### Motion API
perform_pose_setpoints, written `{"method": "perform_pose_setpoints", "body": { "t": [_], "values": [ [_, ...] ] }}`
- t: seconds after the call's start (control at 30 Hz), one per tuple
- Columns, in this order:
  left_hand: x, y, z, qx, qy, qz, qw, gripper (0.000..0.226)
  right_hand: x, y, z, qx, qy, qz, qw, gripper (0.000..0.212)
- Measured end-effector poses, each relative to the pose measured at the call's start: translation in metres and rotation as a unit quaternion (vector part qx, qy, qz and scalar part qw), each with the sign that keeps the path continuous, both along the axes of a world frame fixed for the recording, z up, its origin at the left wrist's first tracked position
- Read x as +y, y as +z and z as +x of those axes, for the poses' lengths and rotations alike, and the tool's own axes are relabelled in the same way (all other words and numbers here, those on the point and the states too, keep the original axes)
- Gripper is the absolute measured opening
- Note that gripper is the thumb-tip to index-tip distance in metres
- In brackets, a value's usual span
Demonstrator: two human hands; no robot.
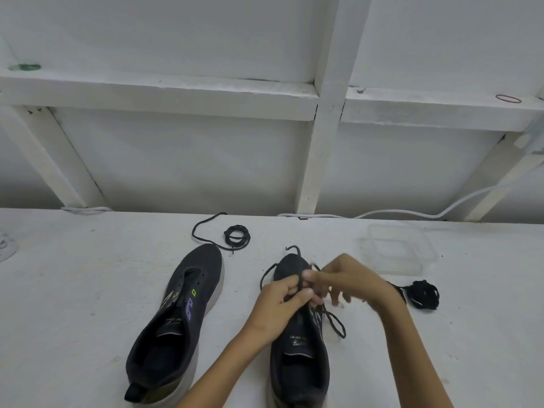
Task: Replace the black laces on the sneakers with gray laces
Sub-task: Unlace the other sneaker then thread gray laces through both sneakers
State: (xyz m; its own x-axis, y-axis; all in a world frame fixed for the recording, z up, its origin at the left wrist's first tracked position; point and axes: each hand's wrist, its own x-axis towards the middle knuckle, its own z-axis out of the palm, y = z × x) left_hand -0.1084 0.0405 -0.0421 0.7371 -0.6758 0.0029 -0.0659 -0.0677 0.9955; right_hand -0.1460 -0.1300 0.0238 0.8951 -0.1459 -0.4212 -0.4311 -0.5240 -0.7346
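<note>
Two dark sneakers on the white table [88, 290]: left sneaker [179, 313] laceless, right sneaker [297, 343] under both hands. Left hand [279, 304] and right hand [347, 281] each pinch its dark lace [332, 319]. Two more lace bundles: one coiled [235, 234], one bunched [424, 294].

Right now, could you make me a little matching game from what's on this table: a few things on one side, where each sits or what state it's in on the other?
Things:
1. left sneaker
2. right sneaker
3. coiled lace
4. clear plastic tub

Places or states:
A. far right, near the wall
B. eyelets bare, no lace
C. being worked on by both hands
D. beyond the left sneaker's toe

Pairs: 1-B, 2-C, 3-D, 4-A
</note>
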Motion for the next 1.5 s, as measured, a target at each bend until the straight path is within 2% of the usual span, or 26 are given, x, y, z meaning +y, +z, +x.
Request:
{"method": "perform_pose_setpoints", "body": {
  "t": [0.1,0.2,0.27,0.33,0.43,0.5,0.67,0.73,0.8,0.87,0.93,0.97,1.0,1.07,1.13,1.2,1.27,1.4,1.5],
  "values": [
    [-0.001,0.004,-0.001,-0.011,-0.006,-0.007,1.000,0.015,0.018,-0.011,-0.016,-0.091,-0.048,0.082,0.991,0.046],
    [-0.001,0.004,-0.002,0.001,0.000,-0.010,1.000,0.015,0.033,-0.013,-0.015,-0.193,-0.125,0.146,0.962,0.026],
    [0.000,0.002,-0.002,0.005,-0.001,-0.003,1.000,0.012,0.036,-0.012,-0.011,-0.209,-0.165,0.167,0.949,0.028],
    [0.000,0.001,-0.002,0.002,-0.007,0.006,1.000,0.009,0.034,-0.008,-0.008,-0.199,-0.164,0.171,0.951,0.031],
    [0.000,0.002,-0.001,0.004,-0.014,0.010,1.000,0.014,0.030,0.009,-0.003,-0.209,-0.148,0.198,0.946,0.019],
    [0.000,0.001,-0.001,0.006,-0.019,0.014,1.000,0.016,0.024,0.028,0.007,-0.246,-0.176,0.236,0.923,0.016],
    [0.002,0.000,-0.002,-0.002,-0.024,0.025,0.999,0.012,0.002,0.090,0.045,-0.358,-0.229,0.344,0.838,0.017],
    [0.002,0.001,-0.001,-0.001,-0.023,0.026,0.999,0.011,-0.003,0.099,0.058,-0.382,-0.229,0.350,0.824,0.012],
    [0.001,0.005,0.003,0.007,-0.030,0.020,0.999,0.011,-0.005,0.090,0.066,-0.380,-0.225,0.327,0.835,0.011],
    [0.000,0.010,0.007,0.033,-0.032,0.000,0.999,0.013,-0.009,0.067,0.067,-0.331,-0.218,0.211,0.893,0.021],
    [-0.002,0.017,0.012,0.045,-0.024,-0.012,0.999,0.014,-0.017,0.042,0.056,-0.205,-0.171,0.040,0.963,0.042],
    [-0.003,0.020,0.015,0.041,-0.018,-0.014,0.999,0.015,-0.020,0.033,0.047,-0.129,-0.129,-0.006,0.983,0.050],
    [-0.004,0.022,0.018,0.032,-0.013,-0.012,0.999,0.015,-0.019,0.026,0.037,-0.067,-0.081,-0.014,0.994,0.055],
    [-0.005,0.025,0.024,0.004,-0.019,0.002,1.000,0.015,-0.009,0.017,0.018,-0.026,-0.008,0.038,0.999,0.054],
    [-0.006,0.026,0.026,-0.015,-0.031,0.019,0.999,0.014,0.005,0.010,0.007,-0.083,-0.011,0.120,0.989,0.043],
    [-0.005,0.025,0.026,-0.023,-0.030,0.024,0.999,0.013,0.017,0.005,0.004,-0.161,-0.070,0.168,0.970,0.028],
    [-0.002,0.023,0.023,-0.029,-0.028,0.035,0.999,0.010,0.022,0.005,0.003,-0.212,-0.116,0.164,0.956,0.023],
    [0.007,0.011,0.016,-0.062,-0.058,0.110,0.990,0.035,0.028,0.008,0.000,-0.250,-0.126,0.148,0.948,0.025],
    [0.008,0.008,0.014,-0.057,-0.049,0.129,0.989,0.047,0.029,0.019,0.000,-0.293,-0.147,0.186,0.926,0.017]
  ]
}}
